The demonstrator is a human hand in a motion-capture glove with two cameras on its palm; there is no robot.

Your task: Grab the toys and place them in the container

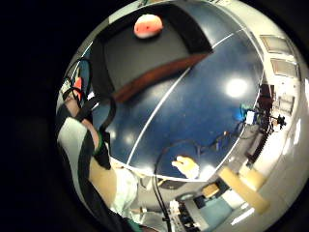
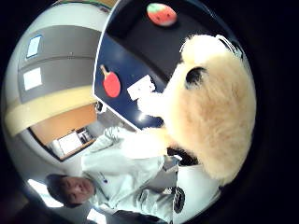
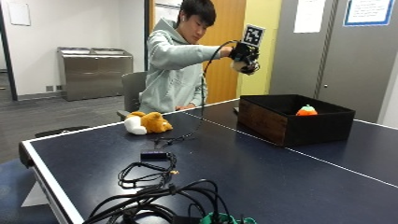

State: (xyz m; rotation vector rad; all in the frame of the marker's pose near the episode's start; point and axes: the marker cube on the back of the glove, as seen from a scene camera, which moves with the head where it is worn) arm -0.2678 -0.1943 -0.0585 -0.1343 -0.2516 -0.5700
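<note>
**Plush toy held high over the box**

The gloved right hand point(image 3: 244, 57) is raised above the black container point(image 3: 296, 118), its fingers grasping a cream plush toy point(image 2: 212, 116). A red strawberry toy point(image 3: 306, 110) sits inside the container. On the blue surface point(image 3: 261, 172), left of the container, lies an orange-and-white plush point(image 3: 146, 123).

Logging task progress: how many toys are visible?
3: a cream plush toy held by the hand, a strawberry toy inside the container, a plush dog on the table.
</note>
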